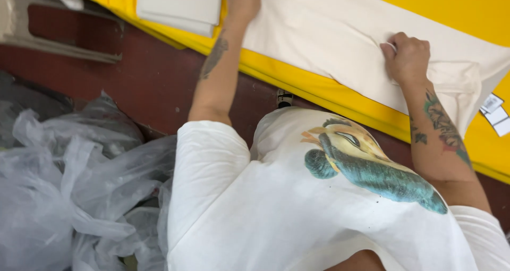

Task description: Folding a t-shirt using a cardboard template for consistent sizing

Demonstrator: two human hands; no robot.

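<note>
Two hands work the cream cloth (329, 32) on the yellow counter (451, 5): the left hand (243, 0) should press flat, its fingers cut off by the frame's edge, while the right hand (408, 58), fingers clamped on a fold, pulls it taut.

Cloth on table, hands at both ends.
The cloth (319, 32) lies on the table (451, 5); left hand (243, 0) rests on its left part, right hand (408, 58) on its right. Folded stack (180, 5) sits left; bags (69, 186) below.
</note>
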